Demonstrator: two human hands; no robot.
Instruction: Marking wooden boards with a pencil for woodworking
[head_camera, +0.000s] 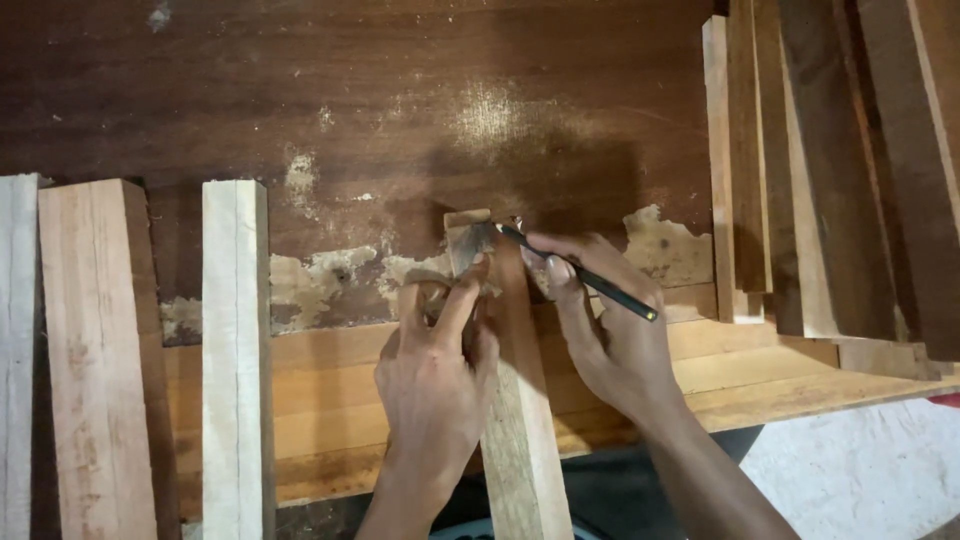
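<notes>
The left hand (437, 372) presses down on a narrow wood strip (515, 420), fingers closed over a small block (466, 245) at its far end. Just to the right, the right hand (610, 335) pinches a dark pencil (580, 275) — tip touching that end. The strip lies on the brown surface (350, 110), with pale boards (235, 360) lying left.

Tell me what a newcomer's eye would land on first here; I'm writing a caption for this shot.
First, the two hands at bottom centre: the left hand presses a small block against the end of a pale wooden strip, while the right hand marks it with a dark pencil. Next, the worn dark tabletop with flaking patches, and stacked planks at right.
</notes>
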